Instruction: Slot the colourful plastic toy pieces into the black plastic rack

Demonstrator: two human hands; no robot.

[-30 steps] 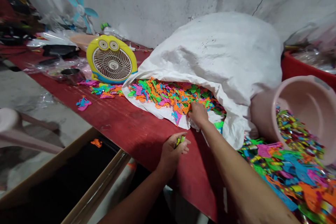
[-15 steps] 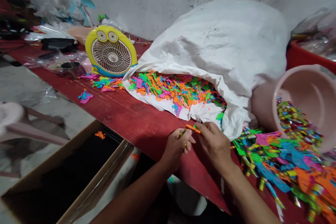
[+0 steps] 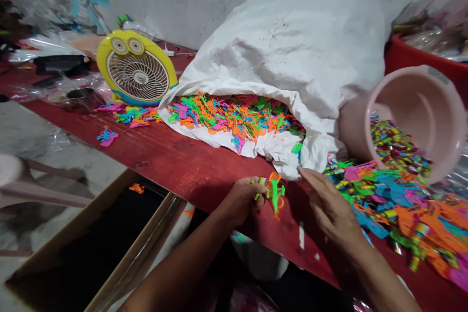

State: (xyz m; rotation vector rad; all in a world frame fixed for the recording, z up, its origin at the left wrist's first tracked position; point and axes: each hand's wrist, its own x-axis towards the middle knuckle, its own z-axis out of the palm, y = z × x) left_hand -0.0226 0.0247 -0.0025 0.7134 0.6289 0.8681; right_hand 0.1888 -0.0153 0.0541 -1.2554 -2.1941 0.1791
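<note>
Right hand (image 3: 334, 202): drawn away from the left hand since half a second ago, when it pinched an orange piece; now flat and wide, fingers extended, holding nothing that shows, above the near right part of the table
Left hand (image 3: 239, 200): curled narrow around small yellow-green pieces (image 3: 257, 190), just left of the right hand
Orange-and-green toy (image 3: 275, 196): at the left fingertips, between the two hands, green part over orange; whether the fingers grip it, I cannot tell
White sack (image 3: 288, 53): on its side at the far side, mouth toward the hands, with a mixed heap of plastic pieces (image 3: 234, 117) in orange, green, pink and blue
Pink bucket (image 3: 451, 107): tipped over right of the sack, small shiny pieces (image 3: 397, 148) inside it
Loose pile (image 3: 398, 195): bright pieces spread over the table in front of the bucket, right of the right hand
Red table (image 3: 171, 156): under hands, sack and pile
Yellow fan (image 3: 139, 78): left of the sack mouth, a metal cup (image 3: 82, 100) further left
Open box (image 3: 141, 248): near left, one orange piece (image 3: 136, 188) on its dark contents
</note>
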